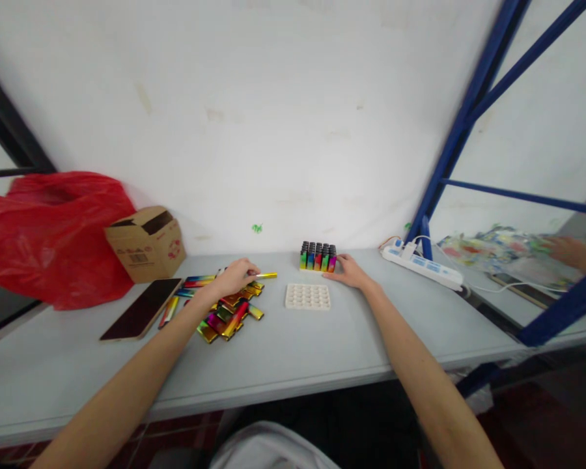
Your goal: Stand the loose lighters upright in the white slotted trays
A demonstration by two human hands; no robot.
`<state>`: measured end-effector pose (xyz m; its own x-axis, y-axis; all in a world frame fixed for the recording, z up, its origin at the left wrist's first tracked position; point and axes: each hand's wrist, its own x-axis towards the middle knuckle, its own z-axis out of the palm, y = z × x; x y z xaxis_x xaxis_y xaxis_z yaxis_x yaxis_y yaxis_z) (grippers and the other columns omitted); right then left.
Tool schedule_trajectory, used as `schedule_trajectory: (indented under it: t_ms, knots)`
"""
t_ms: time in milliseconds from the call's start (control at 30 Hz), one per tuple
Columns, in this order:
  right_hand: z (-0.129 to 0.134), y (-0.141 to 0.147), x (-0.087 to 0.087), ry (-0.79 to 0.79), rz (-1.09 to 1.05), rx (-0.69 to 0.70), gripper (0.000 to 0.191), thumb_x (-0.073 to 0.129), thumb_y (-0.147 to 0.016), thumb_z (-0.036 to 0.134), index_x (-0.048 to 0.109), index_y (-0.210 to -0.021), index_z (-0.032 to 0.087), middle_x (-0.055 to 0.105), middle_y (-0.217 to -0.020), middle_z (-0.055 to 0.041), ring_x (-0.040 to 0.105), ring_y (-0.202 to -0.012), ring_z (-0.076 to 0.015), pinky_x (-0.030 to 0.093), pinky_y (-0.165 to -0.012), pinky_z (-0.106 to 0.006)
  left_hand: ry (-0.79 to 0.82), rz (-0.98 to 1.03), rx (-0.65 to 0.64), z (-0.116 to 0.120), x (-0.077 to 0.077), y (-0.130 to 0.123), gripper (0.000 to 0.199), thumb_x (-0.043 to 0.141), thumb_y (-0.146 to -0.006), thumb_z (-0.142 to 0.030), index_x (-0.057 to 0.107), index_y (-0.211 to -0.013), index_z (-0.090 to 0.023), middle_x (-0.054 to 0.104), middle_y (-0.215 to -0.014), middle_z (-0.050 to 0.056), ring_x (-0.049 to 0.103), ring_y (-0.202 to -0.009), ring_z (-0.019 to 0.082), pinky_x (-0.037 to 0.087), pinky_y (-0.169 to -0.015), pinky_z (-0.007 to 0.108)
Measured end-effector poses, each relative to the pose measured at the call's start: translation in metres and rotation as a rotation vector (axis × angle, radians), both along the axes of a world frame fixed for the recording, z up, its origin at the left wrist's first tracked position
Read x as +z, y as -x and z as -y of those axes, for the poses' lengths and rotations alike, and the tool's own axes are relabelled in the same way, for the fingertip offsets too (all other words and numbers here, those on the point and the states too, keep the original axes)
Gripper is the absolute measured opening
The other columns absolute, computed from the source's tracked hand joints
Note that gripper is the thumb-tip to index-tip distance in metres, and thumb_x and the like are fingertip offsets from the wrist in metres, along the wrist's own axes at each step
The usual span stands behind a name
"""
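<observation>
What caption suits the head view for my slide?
Left hand holding a gold lighter beside a loose pile; right hand at a tray of upright black-topped lighters.

At 4 o'clock, lighters have black tops over yellow-green, blue, red and magenta bodies. The tray at 5 is off-white; the piece at 7, yellow-gold. Between 7 and 8, the pile shines gold, blending into red, magenta and green. At 9, the bag is red, the box brown with dark and red print. The frame at 2 is blue.
</observation>
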<state>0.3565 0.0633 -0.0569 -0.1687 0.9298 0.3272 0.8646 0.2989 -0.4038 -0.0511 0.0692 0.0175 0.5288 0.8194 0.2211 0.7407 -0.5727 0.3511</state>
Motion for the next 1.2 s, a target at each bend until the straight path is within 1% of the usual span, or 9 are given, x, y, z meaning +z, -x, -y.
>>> schedule_trajectory:
  t_ms: [233,333,467,600,733,833,933,1067,1200]
  knots:
    - [0.005,0.003,0.002,0.031,0.031,-0.085,0.077,0.077,-0.085,0.068,0.062,-0.143,0.019,0.057,-0.151,-0.0207,0.051,-0.144,-0.0358,0.033,-0.124,-0.060,0.029,0.553,0.026,0.018,0.020,-0.004,0.034,0.073,-0.084,-0.052,0.075,-0.094,-0.020,0.079,-0.097,0.009,0.072,-0.096,0.027,0.059,-0.088,0.036]
    - [0.008,0.010,0.006,0.060,0.018,-0.125,0.081,0.076,-0.083,0.073,0.061,-0.144,0.021,0.056,-0.152,-0.0208,0.051,-0.143,-0.0383,0.030,-0.122,-0.067,0.203,0.877,0.044,0.024,0.029,-0.010,0.037,0.081,-0.080,-0.052,0.070,-0.090,-0.018,0.077,-0.092,0.010,0.073,-0.093,0.025,0.060,-0.085,0.035]
    - [0.009,0.027,0.010,0.093,0.040,-0.161,0.083,0.069,-0.087,0.076,0.058,-0.149,0.023,0.055,-0.152,-0.0224,0.050,-0.143,-0.0419,0.029,-0.119,-0.074,0.499,1.178,0.002,0.037,0.033,-0.020,0.040,0.078,-0.086,-0.053,0.058,-0.099,-0.020,0.074,-0.083,0.004,0.073,-0.075,0.019,0.061,-0.078,0.037]
    - [0.009,0.035,0.015,0.072,0.068,-0.192,0.085,0.073,-0.084,0.075,0.059,-0.148,0.020,0.054,-0.152,-0.0240,0.053,-0.140,-0.0416,0.039,-0.118,-0.062,0.589,1.189,-0.091,0.054,0.030,-0.034,0.037,0.072,-0.092,-0.054,0.053,-0.107,-0.025,0.058,-0.066,-0.007,0.053,-0.051,0.010,0.052,-0.057,0.024]
    - [0.022,0.027,0.028,0.051,0.041,-0.120,0.084,0.078,-0.083,0.071,0.063,-0.143,0.014,0.064,-0.138,-0.0230,0.064,-0.126,-0.0352,0.052,-0.108,-0.044,0.734,1.166,-0.075,0.066,0.022,-0.046,0.033,0.061,-0.098,-0.056,0.056,-0.102,-0.024,0.040,-0.063,-0.009,0.035,-0.046,0.009,0.035,-0.045,0.019]
    - [0.041,0.021,0.042,0.098,-0.008,-0.032,0.063,0.074,-0.089,0.064,0.071,-0.127,0.014,0.073,-0.121,-0.0185,0.071,-0.106,-0.0305,0.057,-0.096,-0.042,0.854,1.112,-0.074,0.069,0.016,-0.050,0.042,0.049,-0.100,-0.059,0.057,-0.088,-0.020,0.037,-0.065,-0.006,0.035,-0.050,0.011,0.036,-0.046,0.021]
    - [0.060,0.025,0.054,0.254,-0.112,0.230,0.055,0.079,-0.085,0.060,0.074,-0.121,0.018,0.076,-0.118,-0.0124,0.072,-0.099,-0.0265,0.059,-0.089,-0.038,0.902,1.048,-0.084,0.069,0.011,-0.053,0.045,0.041,-0.099,-0.058,0.050,-0.073,-0.021,0.033,-0.065,-0.004,0.033,-0.052,0.013,0.036,-0.047,0.024]
    - [0.074,0.039,0.060,0.371,-0.126,0.403,0.073,0.094,-0.067,0.058,0.074,-0.128,0.022,0.074,-0.125,-0.0099,0.070,-0.110,-0.0282,0.058,-0.096,-0.039,0.939,0.975,-0.045,0.066,0.006,-0.056,0.043,0.034,-0.097,-0.054,0.039,-0.067,-0.024,0.026,-0.063,-0.005,0.025,-0.049,0.012,0.025,-0.045,0.023]
    - [0.074,0.051,0.056,0.322,-0.031,0.416,0.091,0.099,-0.057,0.058,0.071,-0.135,0.021,0.072,-0.128,-0.0114,0.069,-0.114,-0.0326,0.056,-0.103,-0.044,0.938,1.013,-0.038,0.066,0.006,-0.057,0.037,0.032,-0.096,-0.044,0.035,-0.066,-0.023,0.023,-0.061,-0.005,0.020,-0.048,0.012,0.021,-0.046,0.023]
